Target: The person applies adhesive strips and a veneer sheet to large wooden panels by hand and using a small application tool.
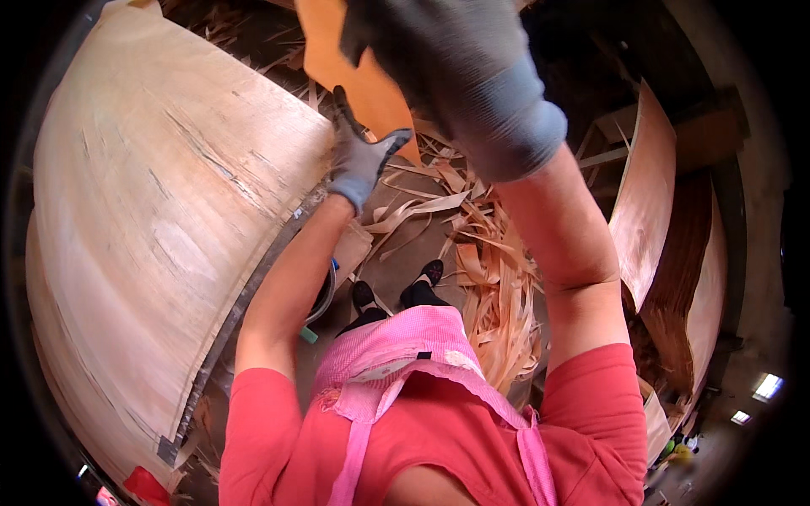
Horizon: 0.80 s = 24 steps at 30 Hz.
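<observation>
i see the left hand point(361, 158) in a grey glove, thumb and fingers spread wide, beside the right edge of a broad pale wood sheet point(169, 194). just beyond its fingers, at the far middle, is a ragged-edged orange sheet point(371, 97); i can't tell whether the fingers touch it. the right hand point(451, 67), also gloved, is raised above that sheet and partly covers it; its fingers are blurred, so i can't tell if they grip. curled wood strips point(498, 312) lie heaped on the floor, nearer, and reddish panels point(648, 190) lean at right.
</observation>
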Motion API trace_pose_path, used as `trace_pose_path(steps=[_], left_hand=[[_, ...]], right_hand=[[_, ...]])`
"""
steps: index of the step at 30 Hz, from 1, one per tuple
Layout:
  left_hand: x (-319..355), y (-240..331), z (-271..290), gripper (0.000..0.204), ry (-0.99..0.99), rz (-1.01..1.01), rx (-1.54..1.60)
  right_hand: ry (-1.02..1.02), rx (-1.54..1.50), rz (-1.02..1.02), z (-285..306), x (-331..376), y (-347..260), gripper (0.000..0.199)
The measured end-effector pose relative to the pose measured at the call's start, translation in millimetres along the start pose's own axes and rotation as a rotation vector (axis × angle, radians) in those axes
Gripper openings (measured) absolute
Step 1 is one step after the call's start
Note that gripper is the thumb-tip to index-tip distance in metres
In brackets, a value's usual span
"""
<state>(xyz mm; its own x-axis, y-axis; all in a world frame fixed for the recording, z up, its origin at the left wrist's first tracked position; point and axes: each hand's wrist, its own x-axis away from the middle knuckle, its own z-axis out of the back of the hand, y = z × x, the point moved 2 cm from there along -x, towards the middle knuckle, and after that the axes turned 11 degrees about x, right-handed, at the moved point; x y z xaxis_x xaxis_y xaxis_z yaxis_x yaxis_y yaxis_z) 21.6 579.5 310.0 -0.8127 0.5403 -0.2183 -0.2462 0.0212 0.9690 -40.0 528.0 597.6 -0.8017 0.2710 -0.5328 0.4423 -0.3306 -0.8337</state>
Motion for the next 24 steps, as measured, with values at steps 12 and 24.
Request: trace_pose_path(steps=[12, 24], left_hand=[[-18.2, 9.2, 99.3, 0.035, 0.168, 0.303, 0.706], [36.0, -16.7, 447.7, 0.026, 0.208, 0.555, 0.763]], right_hand=[[-0.179, 0.225, -0.017, -100.7, -1.8, 0.3, 0.023], [-0.027, 0.29, -0.76, 43.8, 146.1, 211.5, 0.037]])
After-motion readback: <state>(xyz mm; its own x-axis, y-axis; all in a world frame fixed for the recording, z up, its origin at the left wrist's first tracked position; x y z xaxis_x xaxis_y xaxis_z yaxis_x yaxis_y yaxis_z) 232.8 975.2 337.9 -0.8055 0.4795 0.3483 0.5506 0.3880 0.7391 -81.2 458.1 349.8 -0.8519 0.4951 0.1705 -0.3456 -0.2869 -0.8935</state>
